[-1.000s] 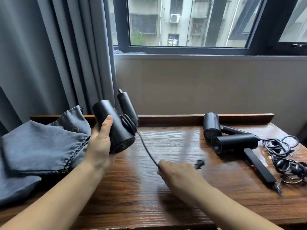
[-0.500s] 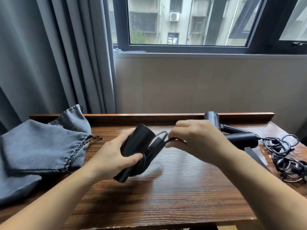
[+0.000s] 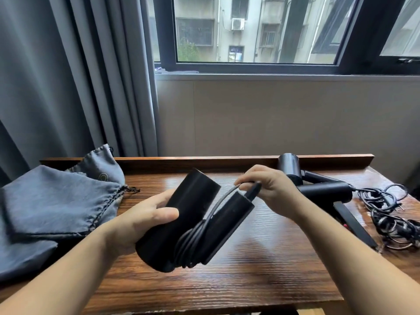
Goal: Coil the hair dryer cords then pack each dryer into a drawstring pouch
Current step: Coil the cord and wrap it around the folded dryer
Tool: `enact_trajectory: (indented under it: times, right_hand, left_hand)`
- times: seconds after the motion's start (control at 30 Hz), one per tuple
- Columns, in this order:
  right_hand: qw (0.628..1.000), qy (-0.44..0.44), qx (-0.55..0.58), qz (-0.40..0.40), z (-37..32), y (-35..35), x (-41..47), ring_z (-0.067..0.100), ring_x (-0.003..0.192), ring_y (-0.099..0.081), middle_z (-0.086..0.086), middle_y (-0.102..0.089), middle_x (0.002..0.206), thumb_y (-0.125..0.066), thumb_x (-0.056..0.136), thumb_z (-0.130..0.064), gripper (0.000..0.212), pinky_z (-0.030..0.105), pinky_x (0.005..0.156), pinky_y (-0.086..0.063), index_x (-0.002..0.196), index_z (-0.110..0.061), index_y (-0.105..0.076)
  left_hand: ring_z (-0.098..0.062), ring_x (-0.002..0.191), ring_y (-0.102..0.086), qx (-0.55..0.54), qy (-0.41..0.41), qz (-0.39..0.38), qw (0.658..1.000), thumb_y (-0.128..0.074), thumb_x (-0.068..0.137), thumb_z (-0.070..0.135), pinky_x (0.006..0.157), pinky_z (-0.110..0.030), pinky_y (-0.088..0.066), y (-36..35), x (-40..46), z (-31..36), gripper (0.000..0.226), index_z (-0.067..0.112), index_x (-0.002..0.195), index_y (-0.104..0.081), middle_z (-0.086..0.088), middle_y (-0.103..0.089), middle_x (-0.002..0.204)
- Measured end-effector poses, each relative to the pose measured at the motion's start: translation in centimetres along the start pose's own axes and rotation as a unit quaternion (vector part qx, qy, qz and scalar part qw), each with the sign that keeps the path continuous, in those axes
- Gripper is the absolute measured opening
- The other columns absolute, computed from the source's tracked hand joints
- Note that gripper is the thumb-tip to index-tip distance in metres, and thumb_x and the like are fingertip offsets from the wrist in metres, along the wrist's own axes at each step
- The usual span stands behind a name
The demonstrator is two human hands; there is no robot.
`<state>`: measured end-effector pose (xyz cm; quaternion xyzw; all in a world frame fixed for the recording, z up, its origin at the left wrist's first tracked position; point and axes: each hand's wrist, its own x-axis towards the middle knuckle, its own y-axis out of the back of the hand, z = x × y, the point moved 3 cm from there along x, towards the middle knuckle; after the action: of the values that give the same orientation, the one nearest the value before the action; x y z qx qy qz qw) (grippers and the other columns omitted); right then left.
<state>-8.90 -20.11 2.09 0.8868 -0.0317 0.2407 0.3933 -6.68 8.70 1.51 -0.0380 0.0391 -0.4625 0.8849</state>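
Dryer in hand: black hair dryer (image 3: 181, 223) held above the wooden table (image 3: 261, 264), barrel tilted, its folded handle lying alongside the barrel.
Left hand: left hand (image 3: 141, 217) grips the barrel, thumb over the near side and fingers curled round the far side.
Cord: black cord (image 3: 195, 237) wound in several loops between barrel and handle; one strand arcs up from the loops to the right hand.
Right hand: right hand (image 3: 270, 189) pinches the cord's end piece beside the tip of the handle, fingers curled over it.
Pouches: grey drawstring pouches (image 3: 59, 201) lie in a pile at the left end of the table, well apart from the held dryer; a knotted drawstring end sticks out toward the table's middle.
Other dryers: two more black dryers (image 3: 322, 192) lie at the right rear of the table, just behind the right hand, one barrel end up, the other on its side.
Loose cords: tangle of black cords (image 3: 391, 214) at the right edge, beside those dryers.
Flat bar: dark flat bar (image 3: 354, 226) lies between the dryers and the tangle; what it is cannot be told.
Backdrop: grey curtain (image 3: 68, 87) on the left, window (image 3: 250, 30) above the table.
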Motion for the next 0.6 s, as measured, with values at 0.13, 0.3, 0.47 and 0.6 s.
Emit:
enact_trajectory:
  times: [0.13,0.3,0.47,0.6]
  right_hand:
    - [0.999,-0.035,0.0,-0.013,0.4,-2.5,-1.0,0.006,0.094,-0.06,-0.009,-0.064,0.093,-0.062,0.095,-0.033,0.014,0.021,0.084,-0.045,0.098,-0.03,-0.075]
    - [0.997,-0.057,-0.017,-0.058,-1.8,-4.8,-3.2,0.0,0.088,-0.057,-0.019,-0.062,0.085,-0.054,0.101,-0.036,0.023,0.021,0.08,-0.044,0.107,-0.025,-0.074]
    - [0.994,-0.055,-0.057,-0.08,-4.6,-6.8,-4.2,0.009,0.089,-0.055,-0.006,-0.061,0.092,-0.047,0.101,-0.04,0.027,0.032,0.082,-0.045,0.114,-0.024,-0.064]
    - [0.994,-0.076,-0.058,-0.043,-5.8,-7.3,-4.3,0.011,0.083,-0.054,-0.006,-0.062,0.088,-0.052,0.096,-0.033,0.018,0.034,0.078,-0.046,0.106,-0.021,-0.061]
  left_hand:
    - [-0.034,0.107,-0.065,-0.134,-0.038,0.013,0.99,-0.082,0.075,0.04,0.091,-0.045,-0.054,-0.2,0.5,-0.3,0.066,0.011,0.131,-0.06,-0.022,-0.063,0.125]
    - [-0.026,0.102,-0.071,-0.263,-0.095,0.159,0.947,-0.048,0.093,0.038,0.079,-0.038,-0.059,-0.4,1.8,0.1,0.044,0.008,0.112,-0.074,-0.017,-0.07,0.117]
    - [-0.03,0.114,-0.066,-0.239,-0.127,0.281,0.921,-0.051,0.096,0.035,0.089,-0.041,-0.057,0.6,3.3,-0.7,0.046,0.005,0.128,-0.063,-0.019,-0.065,0.127]
    - [-0.029,0.113,-0.066,-0.107,-0.152,0.358,0.915,-0.062,0.088,0.038,0.09,-0.046,-0.055,0.5,3.4,-1.2,0.052,0.02,0.136,-0.051,-0.01,-0.069,0.123]
